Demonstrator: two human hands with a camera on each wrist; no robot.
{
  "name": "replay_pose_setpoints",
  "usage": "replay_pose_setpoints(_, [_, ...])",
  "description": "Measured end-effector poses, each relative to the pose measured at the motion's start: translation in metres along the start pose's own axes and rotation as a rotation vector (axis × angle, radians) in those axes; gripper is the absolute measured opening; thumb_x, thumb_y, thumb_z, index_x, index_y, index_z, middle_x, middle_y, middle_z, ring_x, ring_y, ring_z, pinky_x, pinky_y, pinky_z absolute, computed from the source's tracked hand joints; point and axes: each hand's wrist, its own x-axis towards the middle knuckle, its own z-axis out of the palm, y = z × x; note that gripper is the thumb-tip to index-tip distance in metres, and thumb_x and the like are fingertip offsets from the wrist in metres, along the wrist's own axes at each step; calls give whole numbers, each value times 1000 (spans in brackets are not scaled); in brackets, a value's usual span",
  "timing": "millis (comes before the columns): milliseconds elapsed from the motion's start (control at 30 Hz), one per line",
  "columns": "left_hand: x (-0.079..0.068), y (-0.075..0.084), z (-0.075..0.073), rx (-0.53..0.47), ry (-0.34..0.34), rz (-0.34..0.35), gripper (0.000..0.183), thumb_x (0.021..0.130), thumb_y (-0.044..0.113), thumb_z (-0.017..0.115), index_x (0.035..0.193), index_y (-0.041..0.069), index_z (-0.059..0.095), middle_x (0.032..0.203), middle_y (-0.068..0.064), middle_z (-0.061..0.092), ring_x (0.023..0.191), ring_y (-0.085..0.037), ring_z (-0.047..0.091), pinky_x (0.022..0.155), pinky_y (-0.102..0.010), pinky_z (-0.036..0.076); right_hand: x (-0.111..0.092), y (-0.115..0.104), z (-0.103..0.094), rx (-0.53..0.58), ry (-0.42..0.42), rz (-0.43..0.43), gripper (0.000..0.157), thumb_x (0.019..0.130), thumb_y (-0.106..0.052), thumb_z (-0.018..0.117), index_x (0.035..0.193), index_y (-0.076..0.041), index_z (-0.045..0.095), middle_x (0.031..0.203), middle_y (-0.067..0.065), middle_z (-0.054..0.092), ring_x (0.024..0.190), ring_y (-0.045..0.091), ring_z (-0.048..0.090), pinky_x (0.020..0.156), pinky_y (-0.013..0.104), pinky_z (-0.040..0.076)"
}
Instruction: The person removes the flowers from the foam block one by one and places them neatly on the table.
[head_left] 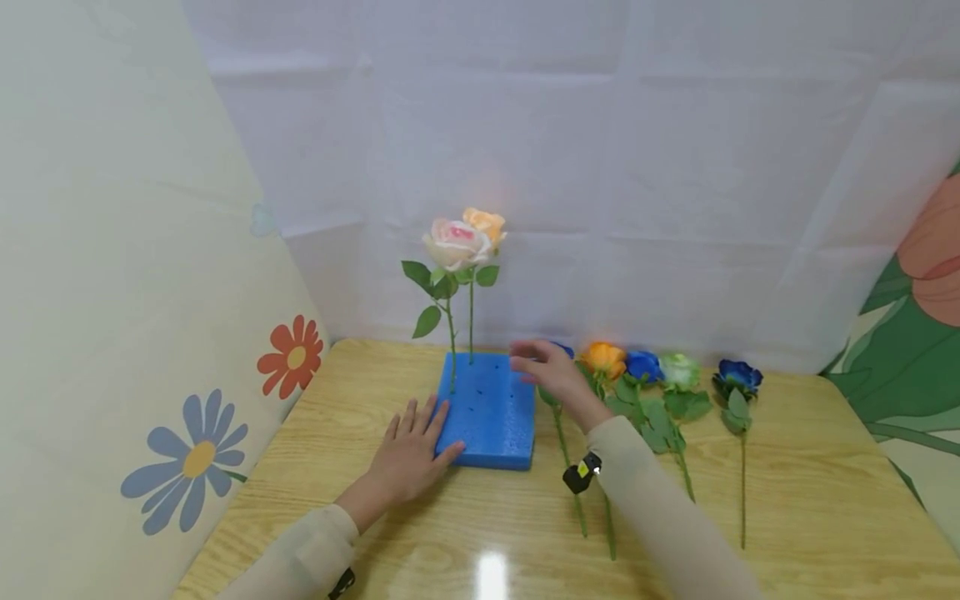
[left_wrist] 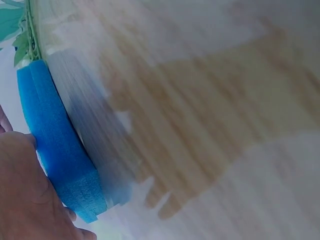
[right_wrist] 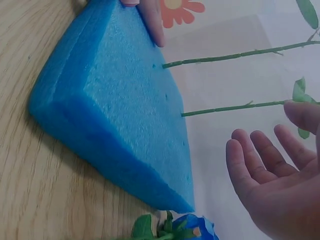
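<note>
A blue foam block [head_left: 495, 425] lies on the table, with small holes in its top. Two roses stand upright in its left part: a pale pink rose [head_left: 456, 245] in front and an orange-yellow rose [head_left: 486, 223] behind. My left hand [head_left: 408, 458] rests at the block's left edge, fingers spread, thumb along the front corner. Over the block's right back part hovers my right hand [head_left: 551, 371], holding nothing; in the right wrist view its fingers [right_wrist: 272, 155] are loosely bent, apart from the foam and stems. A blue rose [right_wrist: 195, 227] lies just beside the block, partly hidden by my right hand.
Right of the block lie more cut roses: an orange one [head_left: 603, 358], a blue one [head_left: 643, 366], a pale green one [head_left: 680, 371] and a dark blue one [head_left: 738, 377] farther right. A white cloth [head_left: 562, 167] hangs behind the wooden table [head_left: 817, 483].
</note>
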Motion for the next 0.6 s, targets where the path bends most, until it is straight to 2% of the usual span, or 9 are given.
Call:
replay_pose_setpoints(200, [-1,0,1,-22,30,5,83,103,63,38,161,5,25,166,-22,19,151,-51,14,117,-69,16,5,-5,12,-2,6,5,47,100,-20,67,141,-2,56,138,15,60,124,31,61,100,41,53])
replay_pose_setpoints(433, [-1,1,-1,0,10,2,82,103,62,39,161,6,24,167,-20,17,152,-49,14,118,-67,16,16,-2,23,33,-41,-14,47,99,-16,67,143,-1,54,143,20,56,126,33,59,101,41,53])
replay_pose_setpoints(600, [-2,3,-4,17,14,17,79,104,59,39,160,4,27,167,-21,19,151,-50,16,117,-68,18,24,-2,30,41,-51,-5,49,99,-16,68,143,-2,54,142,18,58,127,33,59,100,41,53])
